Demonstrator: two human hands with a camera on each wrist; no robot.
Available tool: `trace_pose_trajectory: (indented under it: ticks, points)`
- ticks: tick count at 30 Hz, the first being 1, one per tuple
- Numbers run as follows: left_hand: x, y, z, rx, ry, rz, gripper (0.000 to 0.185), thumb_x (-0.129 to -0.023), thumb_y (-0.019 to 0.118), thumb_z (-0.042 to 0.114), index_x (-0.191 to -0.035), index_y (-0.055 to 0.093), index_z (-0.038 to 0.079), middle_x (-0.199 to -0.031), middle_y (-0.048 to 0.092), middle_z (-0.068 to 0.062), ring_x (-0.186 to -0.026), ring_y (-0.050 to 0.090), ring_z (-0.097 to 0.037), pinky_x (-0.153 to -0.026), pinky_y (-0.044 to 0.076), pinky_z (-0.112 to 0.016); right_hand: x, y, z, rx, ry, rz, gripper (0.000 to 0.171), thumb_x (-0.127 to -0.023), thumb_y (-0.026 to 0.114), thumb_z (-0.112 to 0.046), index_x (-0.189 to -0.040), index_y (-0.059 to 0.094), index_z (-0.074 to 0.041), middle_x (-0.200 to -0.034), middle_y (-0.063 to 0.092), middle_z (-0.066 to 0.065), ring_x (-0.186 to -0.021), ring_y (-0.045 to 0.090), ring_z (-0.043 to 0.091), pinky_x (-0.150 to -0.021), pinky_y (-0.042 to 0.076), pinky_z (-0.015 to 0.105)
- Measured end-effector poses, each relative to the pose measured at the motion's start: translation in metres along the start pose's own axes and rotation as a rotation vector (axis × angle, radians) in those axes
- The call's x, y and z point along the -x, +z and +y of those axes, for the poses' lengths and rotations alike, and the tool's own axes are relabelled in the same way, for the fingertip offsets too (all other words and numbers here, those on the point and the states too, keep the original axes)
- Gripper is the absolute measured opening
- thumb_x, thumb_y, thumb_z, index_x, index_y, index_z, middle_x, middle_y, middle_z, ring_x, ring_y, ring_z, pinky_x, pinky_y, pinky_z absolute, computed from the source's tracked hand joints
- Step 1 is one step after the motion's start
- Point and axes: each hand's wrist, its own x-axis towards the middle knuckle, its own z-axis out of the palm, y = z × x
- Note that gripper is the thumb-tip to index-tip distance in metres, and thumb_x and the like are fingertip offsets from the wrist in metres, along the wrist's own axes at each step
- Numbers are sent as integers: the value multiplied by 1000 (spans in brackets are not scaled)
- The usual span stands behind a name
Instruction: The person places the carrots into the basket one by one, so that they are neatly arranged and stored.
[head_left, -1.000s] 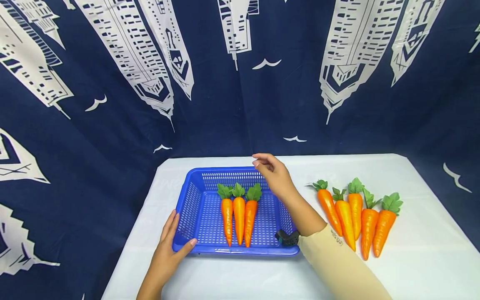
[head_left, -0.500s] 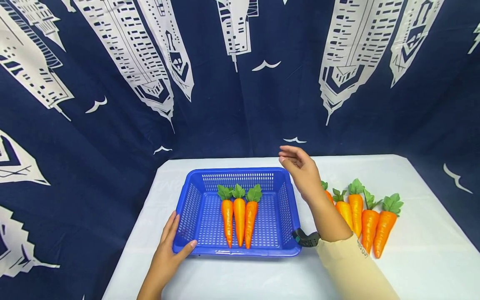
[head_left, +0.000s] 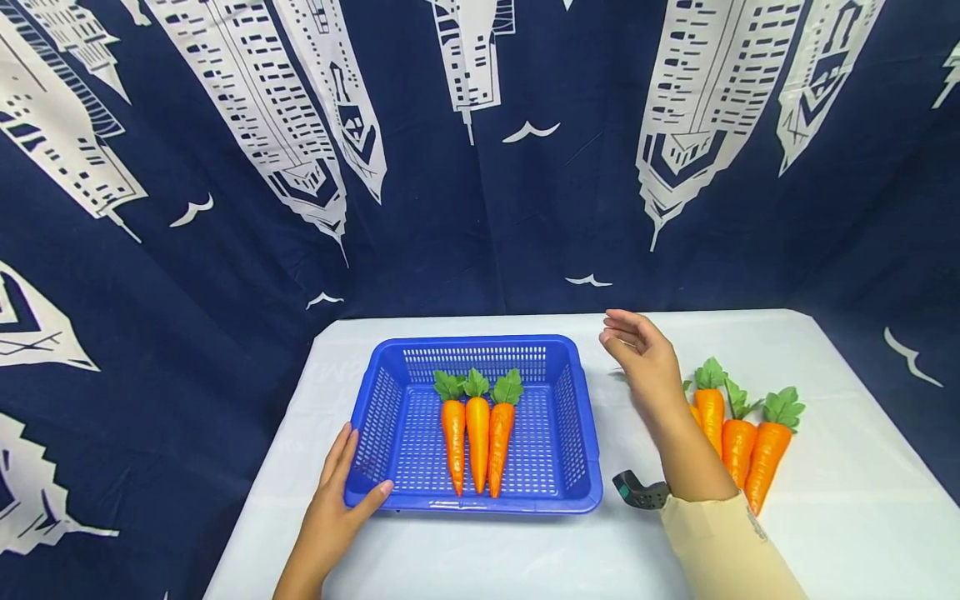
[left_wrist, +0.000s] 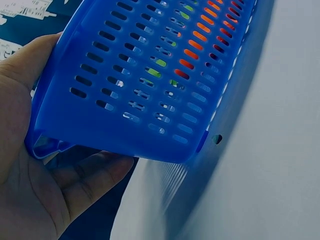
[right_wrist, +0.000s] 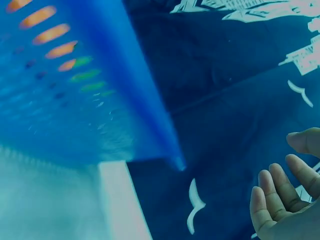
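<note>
A blue plastic basket (head_left: pixel 588 400) stands on the table, with three orange carrots (head_left: pixel 477 442) side by side inside, leafy tops toward the back. My left hand (head_left: pixel 330 517) holds its near left corner, thumb at the front rim and fingers along the left side. In the left wrist view, this hand (left_wrist: pixel 30 125) spans the corner of the slotted basket (left_wrist: pixel 140 90). My right hand (head_left: pixel 648 362) is in the air right of the basket, fingers loosely bent and holding nothing. More carrots (head_left: pixel 768 454) lie beyond it to the right, partly hidden by the right forearm.
The white table (head_left: pixel 510 558) ends at a back edge before a dark blue cloth (head_left: pixel 480 225) printed with white buildings and birds. A black wrist device (head_left: pixel 641 492) sticks out from the right wrist, near the basket's right side.
My right hand has moved rightward from above the basket's back right rim to the space between basket and loose carrots. The left hand, basket and its carrots look unmoved.
</note>
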Motion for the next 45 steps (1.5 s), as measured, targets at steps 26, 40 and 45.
trace_pose_trajectory:
  ticks: [26, 40, 45]
  points:
    - [-1, 0, 2, 22, -12, -10, 95, -91, 72, 48, -164, 16, 21, -171, 0, 13, -158, 9, -40, -116, 16, -76, 20, -33, 72, 139, 184, 38, 58, -99, 65, -19, -151, 43, -6, -155, 47, 17, -147, 43, 31, -121, 34, 42]
    - [-1, 0, 2, 13, 0, -1, 95, -91, 72, 48, -164, 17, 21, -171, 1, 13, -158, 10, -40, -115, 17, -77, 23, -38, 82, 190, 195, 90, 60, -98, 65, -18, -153, 42, -9, -161, 39, 14, -153, 30, 32, -127, 24, 47]
    - [0, 0, 0, 20, 0, 5, 95, -91, 73, 47, -164, 17, 22, -171, 1, 14, -158, 10, -39, -115, 18, -77, 26, -35, 85, 251, 207, 91, 60, -98, 65, -22, -153, 43, -13, -162, 37, 16, -153, 29, 36, -126, 25, 52]
